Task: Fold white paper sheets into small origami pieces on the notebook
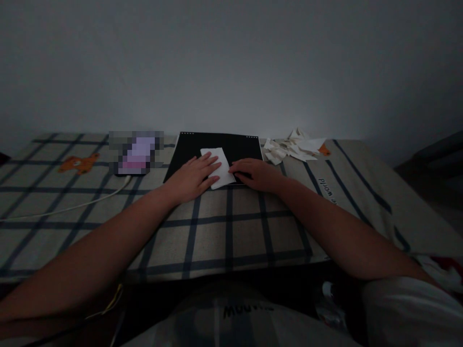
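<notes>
Paper (226,176), 1 pc., white: laid on black pad (224,140), at its near edge, on cloth-covered bench (213,241). L. hand (193,177): placed palm-down over paper's left part, fingers slightly apart, nothing gripped. R. hand (255,173): fingers bent, tips set at paper's right edge; whether paper is pinched can't be told. Handling (judged): v. light, soft, easily creased or torn; prob. slides on pad unless pressed. Best steadied flat w/ L. hand & taken lightly by free edge or corner. Also listed: scraps (296,147), right of pad; phone (137,152), left, w/ cable (97,201) attached.
</notes>
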`<state>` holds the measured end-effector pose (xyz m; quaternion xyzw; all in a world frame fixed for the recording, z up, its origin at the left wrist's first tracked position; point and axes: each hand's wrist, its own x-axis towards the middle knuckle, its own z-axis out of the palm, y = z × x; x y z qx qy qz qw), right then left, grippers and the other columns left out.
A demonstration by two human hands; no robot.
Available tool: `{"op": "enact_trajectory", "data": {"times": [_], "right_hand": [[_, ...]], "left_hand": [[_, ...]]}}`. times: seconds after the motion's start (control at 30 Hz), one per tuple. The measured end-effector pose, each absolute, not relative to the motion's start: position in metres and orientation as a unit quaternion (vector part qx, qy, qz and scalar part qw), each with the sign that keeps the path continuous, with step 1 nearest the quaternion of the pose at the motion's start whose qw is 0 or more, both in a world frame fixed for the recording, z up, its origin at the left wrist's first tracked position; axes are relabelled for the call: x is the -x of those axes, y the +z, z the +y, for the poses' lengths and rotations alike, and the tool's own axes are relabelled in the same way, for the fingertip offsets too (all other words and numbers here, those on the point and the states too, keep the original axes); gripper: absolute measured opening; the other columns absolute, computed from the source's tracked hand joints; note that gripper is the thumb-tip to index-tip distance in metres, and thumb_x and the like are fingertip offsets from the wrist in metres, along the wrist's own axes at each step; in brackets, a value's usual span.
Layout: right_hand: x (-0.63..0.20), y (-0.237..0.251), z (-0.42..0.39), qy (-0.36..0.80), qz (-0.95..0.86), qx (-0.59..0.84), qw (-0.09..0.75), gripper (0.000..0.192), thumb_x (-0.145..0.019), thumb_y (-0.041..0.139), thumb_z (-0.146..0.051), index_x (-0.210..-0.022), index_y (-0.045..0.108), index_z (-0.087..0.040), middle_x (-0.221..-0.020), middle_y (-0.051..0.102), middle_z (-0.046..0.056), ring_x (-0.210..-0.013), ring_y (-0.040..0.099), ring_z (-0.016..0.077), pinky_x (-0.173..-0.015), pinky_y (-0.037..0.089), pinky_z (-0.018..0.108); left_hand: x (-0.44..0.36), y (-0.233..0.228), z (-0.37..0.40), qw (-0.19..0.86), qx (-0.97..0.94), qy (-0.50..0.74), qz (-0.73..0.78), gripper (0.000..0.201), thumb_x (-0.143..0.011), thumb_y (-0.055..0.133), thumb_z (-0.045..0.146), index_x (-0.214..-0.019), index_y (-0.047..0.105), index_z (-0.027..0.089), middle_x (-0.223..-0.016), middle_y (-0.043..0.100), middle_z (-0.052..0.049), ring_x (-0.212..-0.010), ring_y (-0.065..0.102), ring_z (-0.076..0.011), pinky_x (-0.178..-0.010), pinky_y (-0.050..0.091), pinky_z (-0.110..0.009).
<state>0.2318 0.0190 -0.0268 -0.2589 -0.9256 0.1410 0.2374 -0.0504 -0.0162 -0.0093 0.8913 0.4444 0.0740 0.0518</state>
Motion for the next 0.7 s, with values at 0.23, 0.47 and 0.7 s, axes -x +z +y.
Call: {"op": "enact_trajectory", "data": {"times": [0.23, 0.47, 0.7], "right_hand": [[-0.2327, -0.0213, 0.0164, 0.156, -0.922, 0.27, 0.229, 0.035, -0.101, 0.06, -0.015, -0.129, 0.08, -0.022, -0.135, 0.08, 0.012, -0.129, 0.072, 0.0284, -0.116, 0.056, 0.054], [-0.233, -0.0218, 0.0189, 0.158, -0.922, 0.274, 0.224, 0.033, -0.102, 0.059, -0.016, -0.128, 0.079, -0.022, -0.133, 0.08, 0.012, -0.128, 0.072, 0.0265, -0.116, 0.055, 0.05], [-0.2316, -0.028, 0.0235, 0.149, -0.914, 0.265, 0.269, 0.03, -0.102, 0.061, -0.017, -0.124, 0.081, -0.022, -0.129, 0.08, 0.012, -0.126, 0.071, 0.0275, -0.114, 0.055, 0.053]], "left_hand": [[0.0513, -0.0137, -0.0131, 0.056, -0.901, 0.085, 0.422, 0.073, -0.114, 0.023, 0.06, -0.168, 0.049, 0.019, -0.178, 0.043, -0.013, -0.169, 0.031, -0.0355, -0.137, 0.026, -0.063], [0.0468, -0.0115, -0.0147, 0.046, -0.895, 0.074, 0.438, 0.067, -0.115, 0.029, 0.055, -0.166, 0.052, 0.018, -0.175, 0.046, -0.015, -0.165, 0.039, -0.035, -0.135, 0.03, -0.064], [0.0442, -0.01, -0.0158, 0.045, -0.89, 0.073, 0.448, 0.063, -0.114, 0.034, 0.052, -0.165, 0.055, 0.021, -0.175, 0.047, -0.013, -0.164, 0.041, -0.0341, -0.134, 0.032, -0.063]]}}
